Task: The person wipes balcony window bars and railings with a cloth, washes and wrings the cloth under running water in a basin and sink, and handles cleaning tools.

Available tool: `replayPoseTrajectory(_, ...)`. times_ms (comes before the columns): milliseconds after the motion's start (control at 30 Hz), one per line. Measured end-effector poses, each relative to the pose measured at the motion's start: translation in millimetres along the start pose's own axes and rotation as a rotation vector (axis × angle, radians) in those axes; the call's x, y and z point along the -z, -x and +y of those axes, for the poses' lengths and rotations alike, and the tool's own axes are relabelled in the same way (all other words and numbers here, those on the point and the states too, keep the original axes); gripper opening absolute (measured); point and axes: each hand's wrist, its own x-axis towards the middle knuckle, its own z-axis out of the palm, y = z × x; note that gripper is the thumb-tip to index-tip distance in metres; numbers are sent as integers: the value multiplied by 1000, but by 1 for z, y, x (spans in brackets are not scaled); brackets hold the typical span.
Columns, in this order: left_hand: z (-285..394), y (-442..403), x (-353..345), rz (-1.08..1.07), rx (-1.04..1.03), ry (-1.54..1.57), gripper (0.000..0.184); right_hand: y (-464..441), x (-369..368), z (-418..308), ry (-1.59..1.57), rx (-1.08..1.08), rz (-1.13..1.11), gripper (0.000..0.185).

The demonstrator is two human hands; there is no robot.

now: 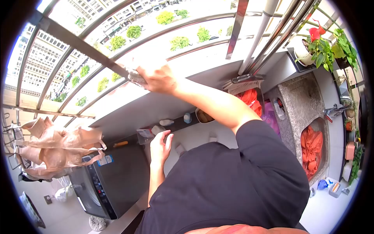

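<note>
Closest to my view, the left hand (159, 147) hangs empty with its fingers loosely parted, near the dark washing machine (120, 181). Farther out, I have the right hand (157, 76) at full reach, fingers bunched on a grey cloth (135, 77) that touches the flat metal bar (85, 46); beyond it I see green trees (133, 32) and pale buildings (46, 50).

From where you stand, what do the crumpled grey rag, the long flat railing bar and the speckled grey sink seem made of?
Crumpled grey rag: probably soft, matt cloth, bunched under the right hand. Long flat railing bar: seemingly smooth metal, with a light sheen. Speckled grey sink: perhaps stone or terrazzo, matt and grainy.
</note>
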Motion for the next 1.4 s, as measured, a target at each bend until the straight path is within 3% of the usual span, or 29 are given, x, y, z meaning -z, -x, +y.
replayPoseTrajectory(67, 8, -4, -8, -20, -9, -14, 21, 6, 23, 18, 63, 48, -200, 41)
replayPoseTrajectory(167, 1, -3, -13, -59, -10, -53, 21, 39, 77, 80, 138, 110, -253, 32)
replayPoseTrajectory(300, -23, 5, -9, -85, 35, -82, 21, 69, 164, 143, 398, 139, -522, 64)
replayPoseTrajectory(333, -27, 3, -6, -100, 36, -87, 21, 59, 176, 130, 514, 215, -546, 60)
replayPoseTrajectory(467, -40, -21, 8, -89, -91, -61, 21, 58, 169, 119, 715, 207, -432, 67)
replayPoseTrajectory(567, -43, -43, 4, -54, -179, -5, 21, 82, 111, 123, 482, 22, -292, 47)
replayPoseTrajectory(633, -34, -54, 0, -96, -197, -10, 21, 54, 68, 86, 373, 118, -189, 31)
replayPoseTrajectory(700, -19, -61, -6, -132, -235, 52, 22, 25, 19, 44, 250, 137, -209, 18)
replayPoseTrajectory(767, -5, -66, -11, -177, -274, 72, 22, 11, -28, 11, 183, 35, -355, 30)
replayPoseTrajectory(800, 1, -67, -12, -196, -286, 66, 22, -8, -23, -6, 183, 19, -203, 37)
replayPoseTrajectory(833, 5, -67, -15, -212, -293, 59, 22, -8, -21, -4, 56, 2, -197, 39)
replayPoseTrajectory(900, 4, -68, -21, -219, -289, 33, 23, -1, -5, 10, 87, 132, -132, 42)
replayPoseTrajectory(967, -9, -64, -23, -224, -266, -17, 23, 15, 17, 42, 127, 223, -214, 49)
replayPoseTrajectory(1067, -30, -50, -23, -140, -202, -53, 24, 40, 73, 86, 217, 91, -412, 52)
replayPoseTrajectory(1200, -35, -13, -23, -34, 35, -83, 25, 35, 163, 124, 311, 185, -474, 55)
replayPoseTrajectory(1267, -37, 3, -27, 45, 71, -65, 25, 21, 197, 127, 352, 347, -524, 53)
replayPoseTrajectory(1400, -30, 21, -36, 90, 173, -63, 26, -14, 241, 104, 407, 374, -160, 55)
